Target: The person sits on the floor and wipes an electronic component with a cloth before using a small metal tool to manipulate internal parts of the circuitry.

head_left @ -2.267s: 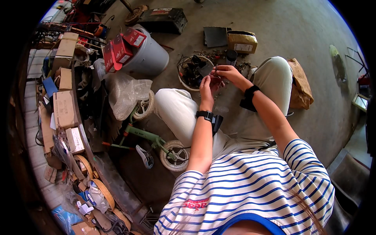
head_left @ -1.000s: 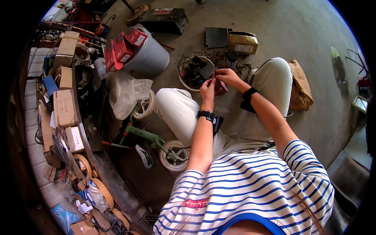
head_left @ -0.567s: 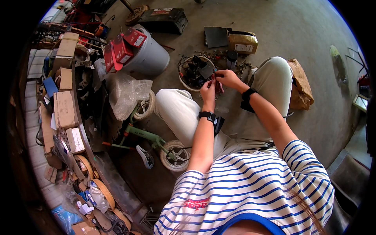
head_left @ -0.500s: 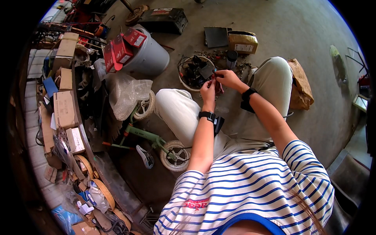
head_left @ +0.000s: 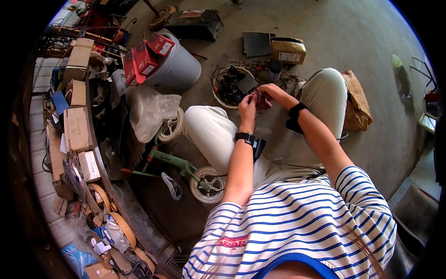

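My left hand [head_left: 247, 105] is closed, thumb and fingers pinched together at the near right rim of a round pale basin [head_left: 215, 96]. Right beside it my right hand [head_left: 274, 91] is closed too, its fingertips bent down toward the left ones. Between and below the fingers shows a small dark-red piece [head_left: 265, 104], too small and covered to name; both hands seem to grip it. Black cables and a dark boxy part [head_left: 246, 84] fill the basin just beyond my hands. A black strap sits on each wrist.
A dark canister [head_left: 275, 70] and an open carton [head_left: 288, 50] stand beyond the basin, with small scraps around. Left are a grey bucket [head_left: 185, 69] bearing red boxes, bubble wrap [head_left: 149, 114] and a green balance bike [head_left: 172, 160]. A brown paper bag [head_left: 357, 100] stands by my right knee.
My right hand's fingertips have come down and nearer me, closing in on the dark-red piece. The left hand has barely shifted, and the boxy part in the basin is less covered.
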### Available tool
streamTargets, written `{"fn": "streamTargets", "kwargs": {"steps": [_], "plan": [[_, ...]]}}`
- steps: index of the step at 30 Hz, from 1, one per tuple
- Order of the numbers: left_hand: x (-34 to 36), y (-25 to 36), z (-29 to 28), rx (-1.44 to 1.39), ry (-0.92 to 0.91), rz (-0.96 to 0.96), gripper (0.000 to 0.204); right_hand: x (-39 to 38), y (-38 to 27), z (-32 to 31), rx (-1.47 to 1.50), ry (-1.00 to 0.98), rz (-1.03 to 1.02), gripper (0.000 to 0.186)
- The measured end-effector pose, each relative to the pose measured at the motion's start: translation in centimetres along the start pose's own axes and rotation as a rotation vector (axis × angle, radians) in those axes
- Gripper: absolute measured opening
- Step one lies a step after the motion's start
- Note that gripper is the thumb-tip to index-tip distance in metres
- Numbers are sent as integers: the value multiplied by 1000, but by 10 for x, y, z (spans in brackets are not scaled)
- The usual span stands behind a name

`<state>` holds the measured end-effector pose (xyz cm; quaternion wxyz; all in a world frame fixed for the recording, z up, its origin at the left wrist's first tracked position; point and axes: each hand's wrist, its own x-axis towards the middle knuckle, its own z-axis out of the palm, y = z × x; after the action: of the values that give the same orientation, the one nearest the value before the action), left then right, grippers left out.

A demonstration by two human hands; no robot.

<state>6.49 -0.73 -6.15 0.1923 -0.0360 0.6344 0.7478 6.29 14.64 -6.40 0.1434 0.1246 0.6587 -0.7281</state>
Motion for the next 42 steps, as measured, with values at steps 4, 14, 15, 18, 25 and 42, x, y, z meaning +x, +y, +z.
{"fn": "streamTargets", "kwargs": {"steps": [4,14,15,18,25,42], "plan": [[2,-3,-4,5,-52,0,23,-6,-9,1,244,-68,210,27],[-3,7,1,-114,-68,-48,21,-7,-8,1,296,51,84,20],[-3,9,1,-115,-67,-47,21,-6,-8,-3,294,50,84,20],[-7,13,2,-119,-53,-55,22,-5,-11,-10,457,119,63,22],[-5,13,3,-239,-72,-118,27,-1,-7,-8,452,151,25,14],[-12,19,5,-271,-93,6,24,-9,-11,6,250,-134,27,20]]}}
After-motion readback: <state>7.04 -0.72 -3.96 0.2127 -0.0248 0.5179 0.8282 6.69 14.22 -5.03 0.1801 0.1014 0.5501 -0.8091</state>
